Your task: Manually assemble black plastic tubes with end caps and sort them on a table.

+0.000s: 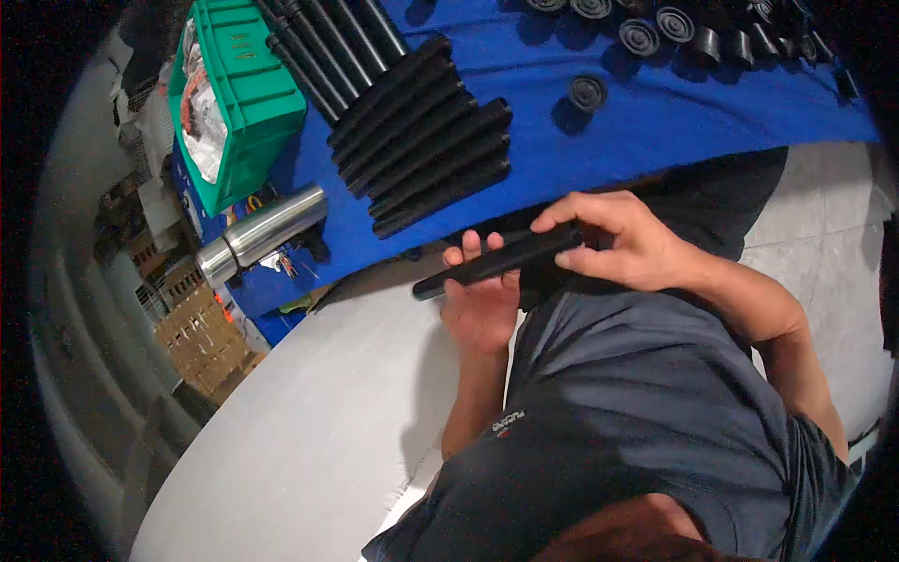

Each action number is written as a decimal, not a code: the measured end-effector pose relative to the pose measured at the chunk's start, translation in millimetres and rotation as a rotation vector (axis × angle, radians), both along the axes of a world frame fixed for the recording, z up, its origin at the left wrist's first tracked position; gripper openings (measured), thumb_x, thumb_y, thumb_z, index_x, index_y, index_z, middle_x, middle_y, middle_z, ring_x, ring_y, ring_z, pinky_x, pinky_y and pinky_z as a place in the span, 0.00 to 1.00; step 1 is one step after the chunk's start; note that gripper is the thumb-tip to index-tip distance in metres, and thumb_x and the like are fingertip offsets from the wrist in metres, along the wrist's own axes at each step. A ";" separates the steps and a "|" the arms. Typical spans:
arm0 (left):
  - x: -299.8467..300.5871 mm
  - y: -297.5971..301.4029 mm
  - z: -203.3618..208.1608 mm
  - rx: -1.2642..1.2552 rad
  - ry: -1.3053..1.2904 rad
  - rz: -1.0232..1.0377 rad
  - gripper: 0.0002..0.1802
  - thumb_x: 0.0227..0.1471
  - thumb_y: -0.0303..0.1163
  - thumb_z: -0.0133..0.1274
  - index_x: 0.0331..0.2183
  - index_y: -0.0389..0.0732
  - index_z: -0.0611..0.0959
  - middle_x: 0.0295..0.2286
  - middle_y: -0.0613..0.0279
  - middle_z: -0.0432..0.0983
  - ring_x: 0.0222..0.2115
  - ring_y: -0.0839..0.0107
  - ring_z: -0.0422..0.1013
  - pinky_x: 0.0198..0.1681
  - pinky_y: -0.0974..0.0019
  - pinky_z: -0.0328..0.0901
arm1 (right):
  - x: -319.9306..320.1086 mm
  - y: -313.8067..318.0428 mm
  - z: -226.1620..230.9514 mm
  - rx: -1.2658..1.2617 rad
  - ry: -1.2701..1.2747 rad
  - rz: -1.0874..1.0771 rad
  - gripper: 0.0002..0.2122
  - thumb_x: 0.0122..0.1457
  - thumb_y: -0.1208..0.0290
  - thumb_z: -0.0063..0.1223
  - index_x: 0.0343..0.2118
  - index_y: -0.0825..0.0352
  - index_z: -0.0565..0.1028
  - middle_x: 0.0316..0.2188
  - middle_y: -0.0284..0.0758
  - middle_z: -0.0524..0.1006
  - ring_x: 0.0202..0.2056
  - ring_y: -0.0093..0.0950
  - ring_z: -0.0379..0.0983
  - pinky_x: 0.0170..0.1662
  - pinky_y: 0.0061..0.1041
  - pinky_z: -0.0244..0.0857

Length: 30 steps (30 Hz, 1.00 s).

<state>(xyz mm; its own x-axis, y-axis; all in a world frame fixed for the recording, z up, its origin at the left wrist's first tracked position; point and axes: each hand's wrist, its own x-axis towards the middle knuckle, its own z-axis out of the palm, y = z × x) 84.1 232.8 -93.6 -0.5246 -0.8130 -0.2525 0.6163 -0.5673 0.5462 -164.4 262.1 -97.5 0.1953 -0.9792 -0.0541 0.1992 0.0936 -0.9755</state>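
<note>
From here, the black tube (501, 263) lies across the left hand's (480, 304) curled fingers, its long axis slanting up rightward to the right hand (623, 245), whose thumb and forefinger pinch that end.

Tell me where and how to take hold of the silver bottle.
Grip the middle of its long body, probably from above: the silver bottle lies on its side with its rounded top exposed, while the green crate stands close beyond it.
</note>
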 end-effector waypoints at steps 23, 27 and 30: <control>10.2 46.0 -34.4 0.553 0.197 0.184 0.25 0.55 0.50 0.54 0.48 0.44 0.79 0.50 0.59 0.74 0.51 0.68 0.70 0.49 0.62 0.71 | 12.1 -12.0 5.0 -0.035 -0.025 -0.066 0.13 0.54 0.72 0.62 0.41 0.68 0.73 0.26 0.30 0.73 0.26 0.18 0.67 0.29 0.20 0.61; 0.1 36.8 -23.6 0.300 0.042 0.100 0.27 0.53 0.51 0.56 0.51 0.51 0.76 0.53 0.57 0.70 0.54 0.62 0.67 0.54 0.54 0.66 | 7.4 -12.0 8.3 -0.086 0.053 -0.050 0.15 0.53 0.65 0.61 0.40 0.69 0.73 0.21 0.36 0.74 0.23 0.27 0.72 0.27 0.27 0.65; -32.8 15.1 -8.5 0.448 -0.347 0.299 0.27 0.51 0.50 0.59 0.51 0.53 0.73 0.55 0.54 0.67 0.57 0.52 0.62 0.59 0.46 0.59 | 10.4 -10.8 18.1 0.373 -0.399 0.058 0.15 0.55 0.66 0.62 0.39 0.69 0.73 0.24 0.32 0.74 0.23 0.20 0.70 0.25 0.22 0.60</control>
<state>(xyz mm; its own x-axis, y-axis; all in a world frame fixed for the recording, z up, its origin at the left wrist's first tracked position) 51.4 247.9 -102.1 -0.1181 -0.6877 -0.7163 0.6134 -0.6178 0.4920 -154.0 251.3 -79.4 0.3248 -0.8950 -0.3057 0.5314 0.4401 -0.7238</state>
